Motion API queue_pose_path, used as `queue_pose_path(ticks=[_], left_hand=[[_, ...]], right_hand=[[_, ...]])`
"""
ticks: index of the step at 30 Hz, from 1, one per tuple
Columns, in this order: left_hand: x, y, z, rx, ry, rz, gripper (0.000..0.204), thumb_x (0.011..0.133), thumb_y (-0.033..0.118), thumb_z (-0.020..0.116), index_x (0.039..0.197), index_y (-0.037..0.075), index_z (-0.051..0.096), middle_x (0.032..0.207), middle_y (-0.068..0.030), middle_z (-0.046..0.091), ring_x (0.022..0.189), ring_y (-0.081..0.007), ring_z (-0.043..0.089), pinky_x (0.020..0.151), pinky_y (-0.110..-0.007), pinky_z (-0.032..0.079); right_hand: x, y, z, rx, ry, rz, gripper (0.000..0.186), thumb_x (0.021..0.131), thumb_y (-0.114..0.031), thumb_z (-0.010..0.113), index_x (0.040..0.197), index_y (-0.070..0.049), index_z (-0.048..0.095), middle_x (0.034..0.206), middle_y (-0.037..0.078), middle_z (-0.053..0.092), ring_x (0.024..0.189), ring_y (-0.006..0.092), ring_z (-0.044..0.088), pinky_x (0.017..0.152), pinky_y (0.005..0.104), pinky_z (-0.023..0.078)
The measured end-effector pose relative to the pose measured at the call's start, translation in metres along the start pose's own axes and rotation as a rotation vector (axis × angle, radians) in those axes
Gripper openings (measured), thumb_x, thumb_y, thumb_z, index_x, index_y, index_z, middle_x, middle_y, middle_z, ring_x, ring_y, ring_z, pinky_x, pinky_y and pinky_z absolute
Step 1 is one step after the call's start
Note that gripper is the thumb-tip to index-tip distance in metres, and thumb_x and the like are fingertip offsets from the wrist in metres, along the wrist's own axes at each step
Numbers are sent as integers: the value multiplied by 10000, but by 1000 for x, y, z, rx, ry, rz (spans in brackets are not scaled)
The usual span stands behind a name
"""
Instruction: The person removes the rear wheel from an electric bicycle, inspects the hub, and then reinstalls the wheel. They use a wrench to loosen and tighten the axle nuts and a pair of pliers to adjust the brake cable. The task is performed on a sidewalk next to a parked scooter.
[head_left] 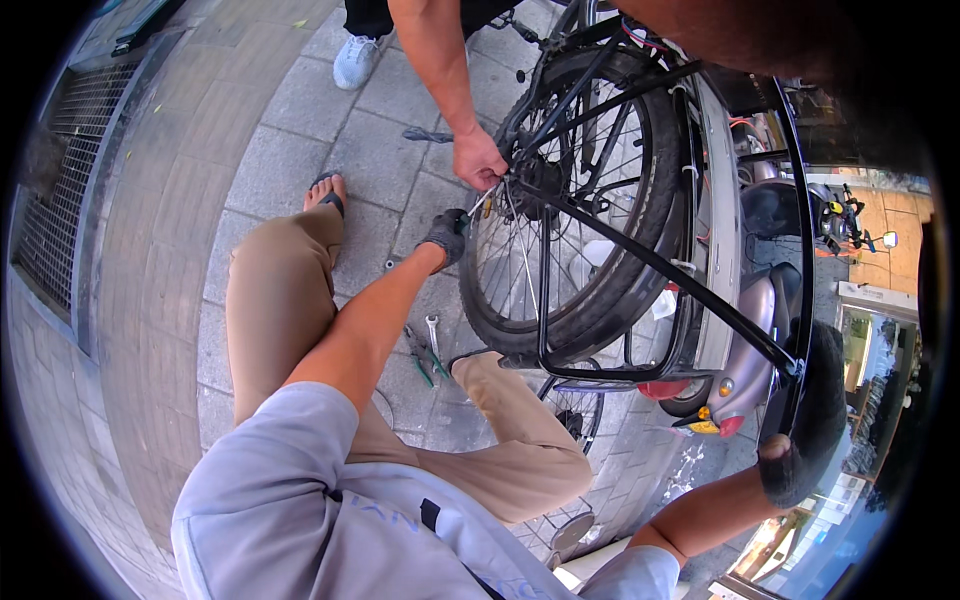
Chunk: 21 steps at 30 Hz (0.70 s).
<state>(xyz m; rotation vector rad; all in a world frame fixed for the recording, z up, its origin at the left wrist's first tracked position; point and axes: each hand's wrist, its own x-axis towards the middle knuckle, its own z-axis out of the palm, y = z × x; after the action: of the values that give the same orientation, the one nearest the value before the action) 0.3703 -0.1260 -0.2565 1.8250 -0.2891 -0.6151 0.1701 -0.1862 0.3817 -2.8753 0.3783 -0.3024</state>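
Observation:
My left hand (447, 237), in a dark grey glove, is closed round the dark handle of a screwdriver (479, 203). Its metal shaft points up toward the axle area of a bike's rear wheel (652, 225). Another person's bare hand (478, 160) pinches something small beside the hub (545, 182), right at the shaft's far end; what it pinches is hidden. At the right, my gloved right hand (812, 430), one fingertip bare, is closed round the end of a black tube (800, 330) of the bike's rack frame. Black frame tubes cross in front of the spokes.
On the paving by my legs lie green-handled pliers (419, 362) and a wrench (433, 334). A small nut-like piece (390, 265) and a dark tool (427, 134) lie farther up. A parked scooter (752, 350) stands beyond the rack. A metal floor grate (75, 190) is at far left.

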Motion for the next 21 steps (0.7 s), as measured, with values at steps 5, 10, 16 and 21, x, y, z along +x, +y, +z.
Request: queue_pose_path(ticks=[5,10,16,21], left_hand=[[5,-17,0,-41,79,92,482,791,-60,513,1248,54,617,1151,-197,655,1076,-358,622,947,-415,497],[7,-13,2,-74,64,137,471,785,-68,507,1229,46,615,1136,-197,656,1066,-361,623,942,-412,498],[11,-17,2,-54,86,165,448,785,-65,514,1207,45,616,1123,-194,647,1071,-361,608,949,-421,480],[9,-12,2,-39,67,166,451,778,-65,517,1206,41,615,1110,-195,644,1066,-370,606,944,-428,480]], right_hand=[[1,1,-1,-15,9,-28,1077,760,-738,681,1391,109,470,1341,256,536,1234,341,551,1063,447,400],[-2,1,3,17,36,6,1084,755,-746,681,1390,107,472,1342,255,536,1232,340,551,1063,446,400],[2,0,-2,-22,-21,13,1124,719,-754,713,1394,109,465,1354,247,523,1251,335,539,1089,446,377],[-1,3,1,57,5,51,1139,702,-746,736,1403,107,456,1361,247,516,1264,339,531,1101,450,365]])
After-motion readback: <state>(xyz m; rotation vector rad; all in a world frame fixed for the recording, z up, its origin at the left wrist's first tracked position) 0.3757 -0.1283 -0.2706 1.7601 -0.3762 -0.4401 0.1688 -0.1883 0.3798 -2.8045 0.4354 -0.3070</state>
